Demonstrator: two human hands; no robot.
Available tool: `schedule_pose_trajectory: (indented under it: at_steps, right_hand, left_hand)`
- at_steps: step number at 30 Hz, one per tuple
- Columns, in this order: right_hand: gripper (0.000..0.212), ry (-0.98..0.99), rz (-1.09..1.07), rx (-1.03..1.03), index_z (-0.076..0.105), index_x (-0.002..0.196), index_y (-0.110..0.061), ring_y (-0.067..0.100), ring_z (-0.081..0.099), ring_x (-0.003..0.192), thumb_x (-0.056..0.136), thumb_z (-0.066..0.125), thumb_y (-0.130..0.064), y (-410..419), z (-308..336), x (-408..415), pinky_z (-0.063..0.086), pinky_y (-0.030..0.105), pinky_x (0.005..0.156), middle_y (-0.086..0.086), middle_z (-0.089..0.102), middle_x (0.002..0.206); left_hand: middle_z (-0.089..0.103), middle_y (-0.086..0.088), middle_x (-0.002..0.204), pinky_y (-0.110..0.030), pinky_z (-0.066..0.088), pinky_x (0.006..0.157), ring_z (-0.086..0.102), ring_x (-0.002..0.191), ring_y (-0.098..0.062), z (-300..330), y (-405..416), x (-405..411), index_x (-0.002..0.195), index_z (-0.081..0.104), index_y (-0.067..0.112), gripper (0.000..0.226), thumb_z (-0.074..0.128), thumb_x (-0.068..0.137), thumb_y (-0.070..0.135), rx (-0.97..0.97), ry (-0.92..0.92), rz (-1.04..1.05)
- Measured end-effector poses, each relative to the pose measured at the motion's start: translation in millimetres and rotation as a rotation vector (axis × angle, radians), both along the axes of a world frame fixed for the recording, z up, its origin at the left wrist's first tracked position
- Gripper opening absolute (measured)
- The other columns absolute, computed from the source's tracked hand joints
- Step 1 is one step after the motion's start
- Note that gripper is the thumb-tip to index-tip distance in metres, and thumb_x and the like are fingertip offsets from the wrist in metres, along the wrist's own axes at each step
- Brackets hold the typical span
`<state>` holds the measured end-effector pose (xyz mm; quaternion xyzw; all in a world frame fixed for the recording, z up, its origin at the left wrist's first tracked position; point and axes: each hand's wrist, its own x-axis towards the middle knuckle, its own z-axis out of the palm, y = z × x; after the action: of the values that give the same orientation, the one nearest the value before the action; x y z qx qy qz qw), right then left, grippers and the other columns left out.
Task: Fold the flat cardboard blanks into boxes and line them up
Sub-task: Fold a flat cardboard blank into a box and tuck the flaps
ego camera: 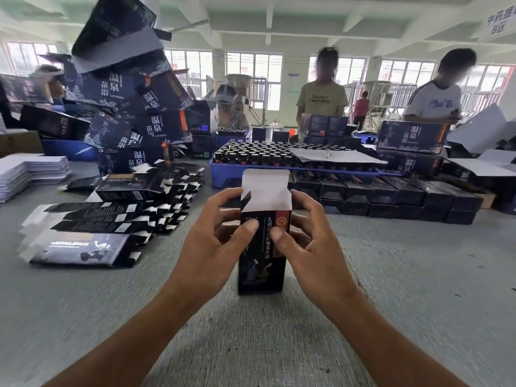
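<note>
Far left: a white sheet stack (pixel 30 170) at the table edge, and behind it a leaning heap of big dark cartons (pixel 134 107) with white lettering — some tilted, one flap-up at the top. In front of the heap, flat blanks (pixel 111 219) fanned in overlapping rows on the grey table (pixel 83 303), dark side up with white tabs showing.

Centre: a half-formed box (pixel 262 241) standing upright on the table, top open, white lid flap raised (a small side flap bent inward at its left). Left hand (pixel 215 241) curled round the box's left side, thumb pressed on the front panel, fingertips up at the open rim. Right hand (pixel 307 241) gripping the right side likewise, thumb on the front, fingers behind the edge.

Beyond: a blue tray (pixel 220 177) packed with dark-capped bottles (pixel 265 155), a white sheet lying over part of them. To its right, finished boxes (pixel 391 196) lined up in a long row, two high, touching.

Far right: two more cartons (pixel 413 138) stacked, white card sheets beside them. Several people standing across the table; windows along the back wall — white beamed ceiling above.
</note>
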<state>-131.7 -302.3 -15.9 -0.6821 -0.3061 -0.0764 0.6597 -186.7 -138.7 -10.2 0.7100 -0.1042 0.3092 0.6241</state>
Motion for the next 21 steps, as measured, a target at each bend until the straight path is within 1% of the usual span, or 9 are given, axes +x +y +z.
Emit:
schedule_pose_trajectory:
  at_steps: [3,6,8,10,13,15,17,19,21]
  right_hand:
    - [0.053,-0.048,0.027,-0.036,0.048,0.132,-0.056,-0.006,0.064,0.107,0.097,0.065,-0.02,-1,1,-1,0.057,0.017,0.076,-0.027,0.066,0.116]
    - [0.046,-0.047,0.074,-0.043,0.054,0.128,-0.053,-0.005,0.067,0.102,0.098,0.064,-0.02,-2,3,-2,0.056,0.013,0.072,-0.032,0.065,0.112]
    - [0.04,-0.038,0.082,-0.03,0.056,0.128,-0.052,-0.005,0.067,0.101,0.098,0.063,-0.027,-3,5,-2,0.055,0.011,0.071,-0.031,0.065,0.113]
    - [0.032,-0.023,0.075,-0.015,0.059,0.125,-0.051,-0.004,0.067,0.102,0.096,0.059,-0.041,-3,7,-3,0.054,0.01,0.073,-0.03,0.065,0.113]
    - [0.03,0.001,0.066,0.004,0.063,0.12,-0.048,-0.002,0.067,0.103,0.093,0.05,-0.052,-3,9,-3,0.053,0.011,0.076,-0.022,0.069,0.11]
    - [0.029,-0.006,0.052,0.027,0.066,0.119,-0.042,-0.001,0.065,0.107,0.096,0.049,-0.047,-1,8,-4,0.053,0.014,0.082,-0.019,0.07,0.113]
    - [0.022,-0.025,0.029,0.073,0.068,0.116,-0.036,-0.002,0.062,0.115,0.101,0.052,-0.033,1,9,-6,0.052,0.015,0.088,-0.024,0.065,0.12]
    - [0.022,-0.039,0.027,0.104,0.068,0.112,-0.033,-0.006,0.062,0.111,0.103,0.053,-0.019,1,10,-8,0.051,0.011,0.085,-0.031,0.065,0.117]
    - [0.022,-0.041,0.023,0.115,0.063,0.114,-0.033,-0.004,0.066,0.103,0.102,0.055,-0.016,1,11,-8,0.051,0.009,0.079,-0.028,0.068,0.112]
  left_hand:
    - [0.068,0.019,0.113,-0.015,0.055,0.073,0.07,0.1,-0.01,0,1,-2,0.125,0.058,0.04,0.037,0.063,0.089,0.033,0.099,-0.013,0.004]
    - [0.069,0.019,0.111,-0.016,0.056,0.071,0.07,0.101,-0.011,-1,3,-1,0.121,0.062,0.039,0.032,0.064,0.09,0.033,0.082,0.001,-0.009]
    - [0.069,0.018,0.112,-0.016,0.056,0.072,0.07,0.101,-0.011,-2,3,0,0.119,0.063,0.04,0.03,0.064,0.09,0.033,0.082,0.005,-0.009]
    - [0.07,0.015,0.112,-0.017,0.056,0.073,0.07,0.1,-0.011,-1,3,0,0.116,0.065,0.039,0.027,0.064,0.09,0.033,0.078,0.002,-0.015]
    - [0.072,0.01,0.106,-0.015,0.054,0.074,0.07,0.093,-0.008,2,2,0,0.108,0.069,0.033,0.017,0.062,0.092,0.033,0.047,-0.023,-0.013]
    - [0.073,0.011,0.107,-0.015,0.054,0.078,0.07,0.098,-0.008,4,2,-1,0.104,0.071,0.03,0.015,0.06,0.094,0.031,0.022,-0.043,-0.022]
    - [0.071,0.014,0.114,-0.016,0.054,0.082,0.069,0.107,-0.011,5,2,-1,0.102,0.072,0.029,0.014,0.06,0.093,0.029,0.011,-0.051,-0.034]
    - [0.071,0.013,0.115,-0.018,0.054,0.083,0.069,0.108,-0.013,5,2,0,0.101,0.072,0.027,0.014,0.062,0.091,0.028,0.003,-0.055,-0.017]
    - [0.072,0.009,0.111,-0.021,0.055,0.083,0.07,0.106,-0.014,5,2,0,0.102,0.072,0.023,0.017,0.064,0.088,0.029,0.003,-0.054,0.006]
